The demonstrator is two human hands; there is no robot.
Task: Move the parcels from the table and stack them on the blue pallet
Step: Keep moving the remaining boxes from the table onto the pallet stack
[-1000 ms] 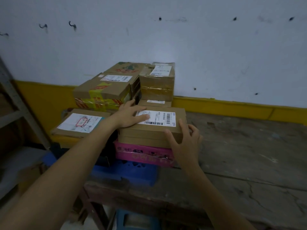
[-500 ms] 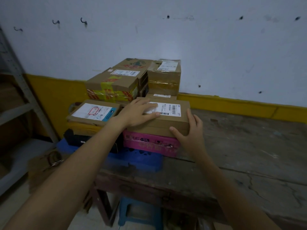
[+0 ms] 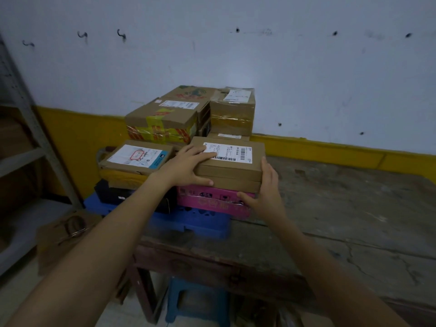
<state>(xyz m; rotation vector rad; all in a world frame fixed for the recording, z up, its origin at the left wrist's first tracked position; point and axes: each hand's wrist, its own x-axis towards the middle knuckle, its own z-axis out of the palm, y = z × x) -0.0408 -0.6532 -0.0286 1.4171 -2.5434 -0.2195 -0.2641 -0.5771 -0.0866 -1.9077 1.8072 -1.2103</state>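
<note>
**Brown parcel set down on the pallet stack, both hands on it**

Brown and flat, the labelled parcel (image 3: 230, 159) lies label-up at the front right corner of the blue pallet (image 3: 188, 220), on top of a pink box (image 3: 212, 202). In this dim light I cannot tell whether the thin brown layer between the two is a second parcel or part of the same one.

This looks like the placing step at its close: the parcel is seated and is being squared to the stack. Next, both hands need to come off without dragging it, then turn away from the pallet to fetch another parcel, if any remain out of view.

The left hand (image 3: 188, 168) lies spread on the parcel's near left corner, with its fingers flat across the edge of the label and its thumb along the front face. The right hand (image 3: 266, 187) stands upright with straight fingers against the right side. Its thumb reaches out to the pink box. Neither hand curls round anything, and both forearms reach in from the pallet's front.

At the pallet's left sits another labelled parcel (image 3: 136, 156), and at its back are a yellow-taped carton (image 3: 162, 123) and a taller box (image 3: 232, 112). The worn table (image 3: 342, 208) carries the pallet and runs off to its right.
</note>
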